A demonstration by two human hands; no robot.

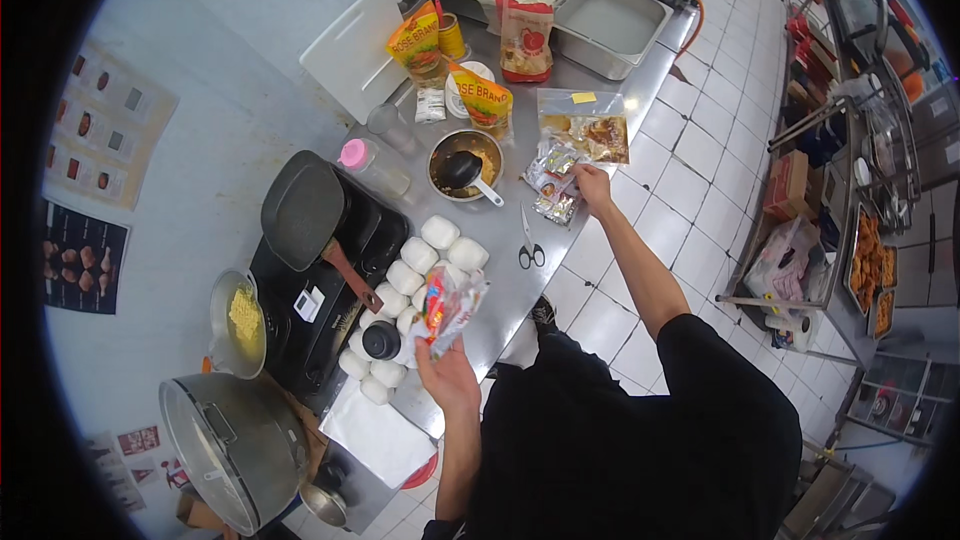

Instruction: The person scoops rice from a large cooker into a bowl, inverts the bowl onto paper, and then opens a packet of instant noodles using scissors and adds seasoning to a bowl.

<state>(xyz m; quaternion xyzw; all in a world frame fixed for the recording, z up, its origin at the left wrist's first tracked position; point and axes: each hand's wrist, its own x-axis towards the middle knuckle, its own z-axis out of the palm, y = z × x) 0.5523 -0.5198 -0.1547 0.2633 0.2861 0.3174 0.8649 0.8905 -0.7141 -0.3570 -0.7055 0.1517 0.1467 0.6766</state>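
My left hand (pixel 451 381) grips a crumpled plastic food wrapper (pixel 448 304), printed red on clear and white film. The wrapper hangs over a group of round white wrapped pieces (pixel 405 277), hiding some of them. Farther up the steel table (pixel 487 345), the fingers of my right hand (pixel 594 189) pinch the edge of a silver seasoning sachet (pixel 561 160). More sachets (pixel 556 208) lie beneath and beside it. Just left of these is a pair of scissors (pixel 530 244), dark handles towards me. A steel bowl (pixel 442 154) holds a brownish mixture and a black ladle (pixel 460 169).
A clear bag of brown food (pixel 589 127) lies beyond the sachets. At left are a stove (pixel 285 330) with a square pan (pixel 304 210), a bowl of noodles (pixel 244 322) and a large pot (pixel 247 442). A pink-capped bottle (pixel 375 165) and metal trays (pixel 615 22) stand farther back.
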